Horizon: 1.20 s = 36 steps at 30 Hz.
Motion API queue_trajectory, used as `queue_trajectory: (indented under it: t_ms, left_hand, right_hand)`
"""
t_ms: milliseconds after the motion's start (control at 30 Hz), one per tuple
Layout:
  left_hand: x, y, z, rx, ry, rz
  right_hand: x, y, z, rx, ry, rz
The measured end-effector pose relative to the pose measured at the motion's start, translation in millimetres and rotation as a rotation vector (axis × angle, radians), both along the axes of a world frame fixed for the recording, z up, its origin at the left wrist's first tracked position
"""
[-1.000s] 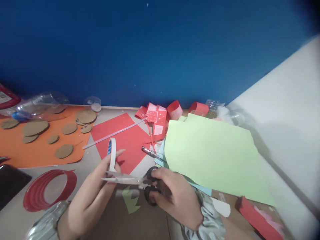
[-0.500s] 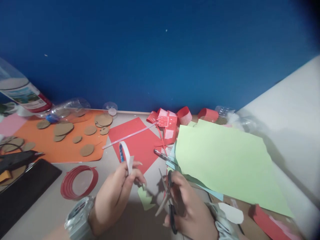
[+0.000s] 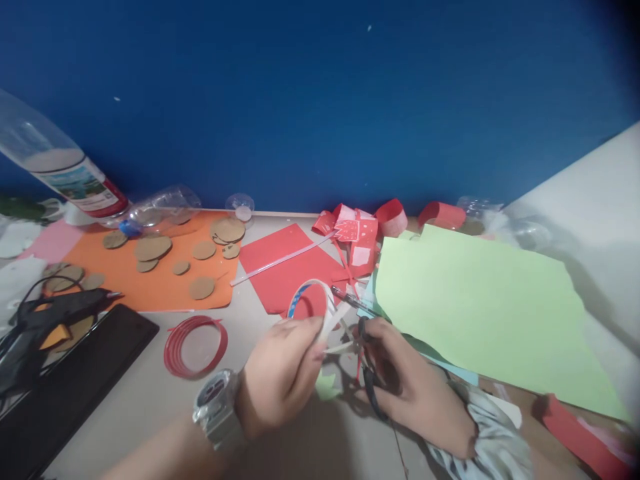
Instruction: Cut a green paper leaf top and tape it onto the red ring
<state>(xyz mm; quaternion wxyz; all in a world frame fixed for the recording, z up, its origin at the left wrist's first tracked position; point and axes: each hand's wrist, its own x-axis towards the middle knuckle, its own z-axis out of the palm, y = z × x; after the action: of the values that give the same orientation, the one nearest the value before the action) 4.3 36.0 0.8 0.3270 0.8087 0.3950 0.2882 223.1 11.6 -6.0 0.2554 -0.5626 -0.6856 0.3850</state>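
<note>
Between the fingers of my left hand (image 3: pixel 285 370) is a curled strip (image 3: pixel 330 303), white on one side with blue markings on the other, bent into a loop. My right hand (image 3: pixel 407 383) has its fingers through the black handles of a pair of scissors (image 3: pixel 369 383). The scissor blades are apart, with the free end of the strip at or between them; exact contact is blurred. Below them a small light-green paper cutout (image 3: pixel 327 387) lies on the table, partly hidden by my left hand.
Ahead lie a red sheet (image 3: pixel 285 267) with a clear straw (image 3: pixel 285 259) and red paper loops (image 3: pixel 391 218). Light-green paper (image 3: pixel 480 313) covers the right. Leftward are a red wire coil (image 3: pixel 173 347), black phone (image 3: pixel 95 393), glue gun (image 3: pixel 65 308), cardboard discs (image 3: pixel 153 248) and a bottle (image 3: pixel 83 183).
My left hand has carried the strip rightward to the scissors. The end of the strip is now at the blades. The whole view has shifted a little.
</note>
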Motion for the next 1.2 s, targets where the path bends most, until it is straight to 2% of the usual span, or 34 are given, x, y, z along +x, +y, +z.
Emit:
queue_trajectory:
  t_ms: [67,133,300,467,567,867,1000,1200]
  left_hand:
    - [0.3,3.1,0.2,-0.019,0.008,0.023]
    - [0.3,4.6,-1.3,-0.008,0.012,0.044]
    - [-0.6,2.3,-6.5,0.024,-0.036,0.002]
    - [-1.1,-2.7,-5.9,0.04,-0.083,-0.055]
    - [-1.2,-4.1,-4.8,0.043,-0.083,-0.083]
    - [0.9,-4.5,-5.4,0.039,-0.05,-0.214]
    - [3.5,-6.2,-7.3,0.042,-0.017,-0.261]
    - [3.8,-7.0,-9.0,0.064,-0.032,-0.315]
  right_hand:
    - [0.3,-0.8,0.4,-0.01,-0.172,0.073]
    - [0.3,-2.3,1.9,0.022,-0.32,0.088]
    - [2.4,-5.8,16.0,0.292,-0.584,0.165]
    - [5.4,-14.4,38.4,0.402,-0.808,0.251]
    - [6.5,-20.7,44.4,0.428,-0.886,0.269]
    - [16.1,-30.9,43.3,0.433,-1.056,0.3]
    - [23.9,-33.5,39.2,0.485,-1.098,0.353]
    - [27.7,-38.1,33.5,0.554,-1.195,0.345]
